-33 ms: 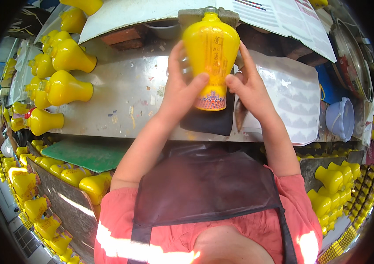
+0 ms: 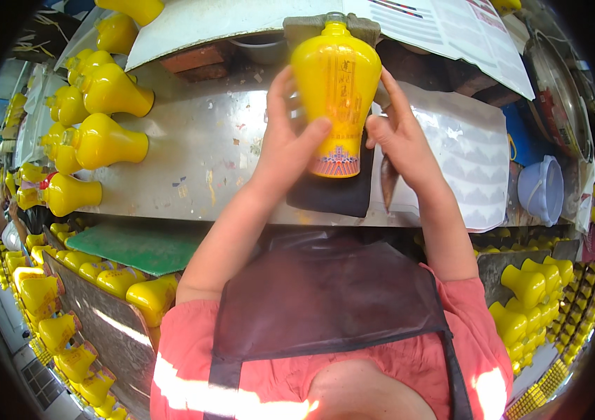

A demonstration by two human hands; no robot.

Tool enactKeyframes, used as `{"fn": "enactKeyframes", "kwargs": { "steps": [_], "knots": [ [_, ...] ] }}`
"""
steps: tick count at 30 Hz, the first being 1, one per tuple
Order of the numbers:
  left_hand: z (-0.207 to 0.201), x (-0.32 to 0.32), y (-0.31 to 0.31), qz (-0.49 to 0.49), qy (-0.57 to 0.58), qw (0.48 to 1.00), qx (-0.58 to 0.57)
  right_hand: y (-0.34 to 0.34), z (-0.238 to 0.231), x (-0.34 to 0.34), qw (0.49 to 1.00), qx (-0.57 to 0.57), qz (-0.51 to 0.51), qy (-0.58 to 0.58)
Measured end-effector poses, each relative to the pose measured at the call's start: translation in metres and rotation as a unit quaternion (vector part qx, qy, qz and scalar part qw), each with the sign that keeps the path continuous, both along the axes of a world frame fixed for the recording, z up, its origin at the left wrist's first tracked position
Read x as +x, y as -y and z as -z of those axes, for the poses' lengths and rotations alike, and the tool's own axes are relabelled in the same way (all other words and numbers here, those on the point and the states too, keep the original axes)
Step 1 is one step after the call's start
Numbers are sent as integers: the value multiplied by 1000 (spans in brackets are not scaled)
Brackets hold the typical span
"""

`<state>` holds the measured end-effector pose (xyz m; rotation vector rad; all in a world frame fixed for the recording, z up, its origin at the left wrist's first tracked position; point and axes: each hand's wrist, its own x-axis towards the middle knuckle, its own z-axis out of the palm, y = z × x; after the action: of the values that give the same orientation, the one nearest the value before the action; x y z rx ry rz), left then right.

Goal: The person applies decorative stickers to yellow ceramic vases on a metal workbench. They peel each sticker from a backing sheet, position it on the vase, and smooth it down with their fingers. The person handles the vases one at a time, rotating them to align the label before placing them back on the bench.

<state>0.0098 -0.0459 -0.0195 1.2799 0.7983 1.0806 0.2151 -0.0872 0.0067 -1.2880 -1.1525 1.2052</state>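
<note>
A glossy yellow bottle (image 2: pixel 339 77), wide at the shoulder and narrow at the foot, leans with its neck away from me on a grey cloth-like rest (image 2: pixel 300 29). Dark lettering and a faint orange design run down its front, and a blue-and-red patterned band circles the foot. My left hand (image 2: pixel 285 136) is closed round its left side, thumb on the front. My right hand (image 2: pixel 402 133) grips the right side, thumb at the edge. Below the right palm a narrow, pointed brown tool (image 2: pixel 388 183) sticks out; its upper end is hidden. Under the foot lies a black pad (image 2: pixel 329 196).
On the metal table (image 2: pixel 199 154), several plain yellow bottles (image 2: pixel 112 141) lie at left. A sheet of pale transfers (image 2: pixel 462 154) spreads at right, beside a light-blue bucket (image 2: pixel 541 189). A white board (image 2: pixel 227 17) spans the back over bricks (image 2: pixel 198 59). Racks of bottles flank me.
My right thumb has shifted off the bottle's front toward its right edge. The brown tool has swung a little right, showing more of itself. The left hand stays put.
</note>
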Motion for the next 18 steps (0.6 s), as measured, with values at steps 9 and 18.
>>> {"fn": "enactKeyframes", "kwargs": {
  "steps": [9, 18],
  "knots": [
    [-16, 12, 3, -40, -43, 998, -25, -31, -49, -4, 972, 39, 62, 224],
    [-10, 14, 3, -49, -25, 998, -15, -47, -39, -3, 979, 40, 88, 177]
  ]
}}
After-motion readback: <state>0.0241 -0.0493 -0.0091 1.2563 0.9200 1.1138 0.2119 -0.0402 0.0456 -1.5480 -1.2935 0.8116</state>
